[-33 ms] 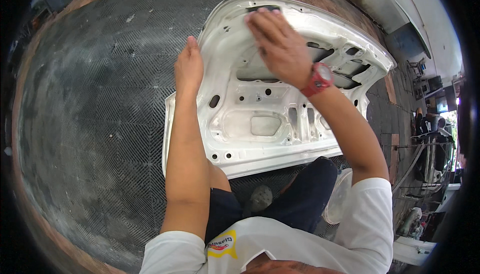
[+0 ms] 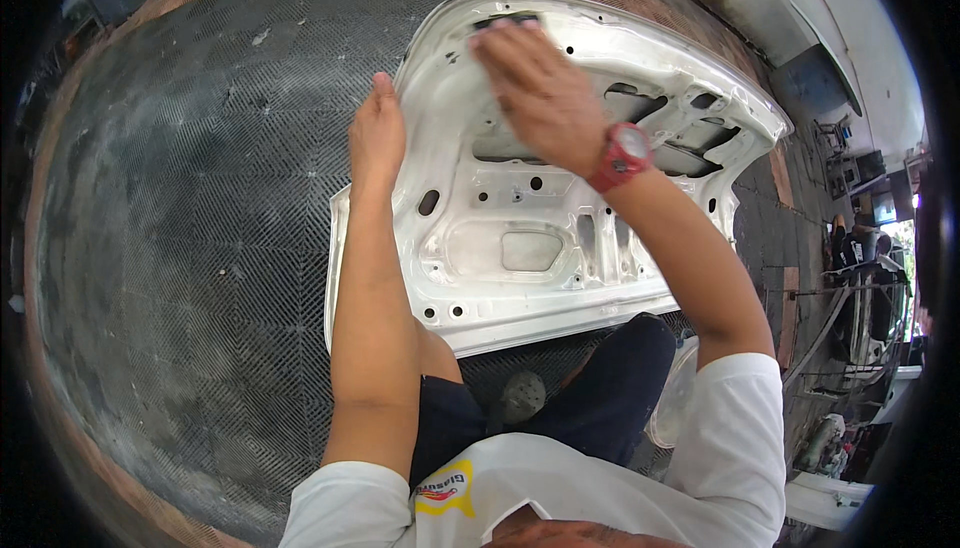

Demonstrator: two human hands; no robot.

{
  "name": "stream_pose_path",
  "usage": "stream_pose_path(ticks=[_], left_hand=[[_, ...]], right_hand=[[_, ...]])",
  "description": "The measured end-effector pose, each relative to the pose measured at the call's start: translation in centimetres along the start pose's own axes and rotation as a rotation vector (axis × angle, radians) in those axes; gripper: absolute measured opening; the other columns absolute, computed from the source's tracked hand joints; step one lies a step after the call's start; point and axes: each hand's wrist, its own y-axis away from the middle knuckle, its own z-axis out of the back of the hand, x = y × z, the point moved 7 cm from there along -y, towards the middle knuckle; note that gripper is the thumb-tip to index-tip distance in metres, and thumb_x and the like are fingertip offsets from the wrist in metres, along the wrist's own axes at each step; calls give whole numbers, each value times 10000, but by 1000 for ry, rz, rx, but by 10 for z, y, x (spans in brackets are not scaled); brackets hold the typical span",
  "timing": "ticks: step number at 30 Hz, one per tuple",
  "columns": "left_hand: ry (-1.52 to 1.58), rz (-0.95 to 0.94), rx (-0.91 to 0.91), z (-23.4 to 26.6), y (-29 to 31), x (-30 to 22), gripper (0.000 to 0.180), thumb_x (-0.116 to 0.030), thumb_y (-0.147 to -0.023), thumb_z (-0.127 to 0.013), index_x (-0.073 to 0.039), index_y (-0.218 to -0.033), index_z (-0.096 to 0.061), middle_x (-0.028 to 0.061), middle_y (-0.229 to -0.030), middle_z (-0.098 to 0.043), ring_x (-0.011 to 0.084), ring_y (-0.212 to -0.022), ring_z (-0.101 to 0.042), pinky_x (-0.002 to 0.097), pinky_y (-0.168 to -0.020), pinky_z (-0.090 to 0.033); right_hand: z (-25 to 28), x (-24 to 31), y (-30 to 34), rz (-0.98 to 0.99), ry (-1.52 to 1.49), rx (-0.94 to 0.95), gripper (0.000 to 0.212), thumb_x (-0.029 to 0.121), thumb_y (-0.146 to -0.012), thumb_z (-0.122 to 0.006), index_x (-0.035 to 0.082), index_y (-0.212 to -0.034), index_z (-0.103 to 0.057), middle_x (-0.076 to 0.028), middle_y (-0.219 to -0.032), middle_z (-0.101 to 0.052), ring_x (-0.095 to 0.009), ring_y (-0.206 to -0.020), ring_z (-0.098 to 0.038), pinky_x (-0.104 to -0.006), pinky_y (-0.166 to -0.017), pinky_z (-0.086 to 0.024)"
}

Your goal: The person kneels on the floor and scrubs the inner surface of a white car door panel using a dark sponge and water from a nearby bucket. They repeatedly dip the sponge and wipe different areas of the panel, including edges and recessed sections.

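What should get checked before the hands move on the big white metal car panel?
1. Left hand steadies the big white metal car panel at its left edge: ok.
2. Right hand lies flat near the top: ok.
3. Panel rests on the dark ribbed floor mat: ok.
4. Something under the right palm: cannot tell.
5. Red wristwatch is clear of the panel's holes: ok.

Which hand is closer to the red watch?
Right. The red watch sits on the right wrist, just below the right hand. The left hand grips the white car panel's left edge, farther away.
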Motion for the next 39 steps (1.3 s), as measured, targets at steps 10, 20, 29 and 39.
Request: stream_pose_path(ticks=[10,20,29,39], left_hand=[[43,37,60,1,-1,-5,841,-651,-1140,-307,58,-1408,-673,324,-1421,-669,515,-1393,-576,509,-1178,-431],[54,56,49,7,-9,7,843,-650,-1143,-310,59,-1451,-646,303,-1479,-641,463,-1425,-572,494,-1194,-425],[-20,22,23,-8,0,-5,838,-644,-1147,-314,51,-1536,-574,275,-1550,-600,439,-1481,-530,467,-1228,-398],[-38,-21,97,-18,-3,-2,936,-746,-1094,-360,60,-1521,-572,288,-1510,-622,429,-1428,-585,482,-1199,-426]], right_hand=[[-17,14,-7,26,134,48,540,153,-991,-654,-38,-1492,-590,-138,-1580,-549,-274,-1520,-477,-468,-1317,-324],[25,-41,7,-99,-194,-230,482,101,-1007,-631,32,-1483,-655,-100,-1501,-636,-280,-1475,-527,-427,-1273,-395],[27,-127,124,-904,132,-630,469,241,-1136,-492,-46,-1484,-621,-263,-1492,-611,-416,-1463,-513,-514,-1264,-369],[82,-228,247,-1050,-15,-569,444,216,-1113,-523,-19,-1477,-620,-198,-1612,-553,-354,-1522,-498,-437,-1261,-409]])
